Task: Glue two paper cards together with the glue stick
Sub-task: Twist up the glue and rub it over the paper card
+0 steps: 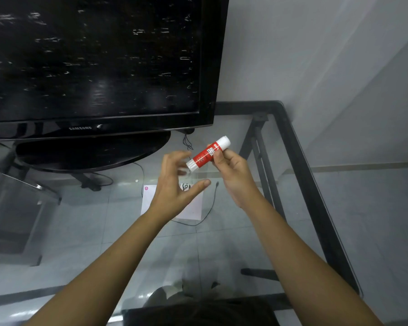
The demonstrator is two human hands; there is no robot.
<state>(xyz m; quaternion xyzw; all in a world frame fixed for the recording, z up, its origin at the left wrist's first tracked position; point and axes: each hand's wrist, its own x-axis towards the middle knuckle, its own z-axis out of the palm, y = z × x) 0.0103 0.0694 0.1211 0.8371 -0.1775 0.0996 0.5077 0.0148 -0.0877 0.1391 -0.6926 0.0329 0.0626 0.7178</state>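
Head view is showing a glass table (299, 147) with a black metal frame, floor tiles visible through the clear top. Right hand (231, 175) is gripping a glue stick (207, 153), fingers wrapped round the red cylindrical body, thumb pressing on the label; the tube is sitting tilted above the table, white ends showing at both tips. Left hand (174, 184) is hovering just beside the lower end of the stick, fingers spread and curled, slightly blurred, touching nothing. Flat white paper cards (149, 198) are lying on the glass beneath the left hand, partly hidden. A glossy black television (99, 67) is standing at the far left on an oval base
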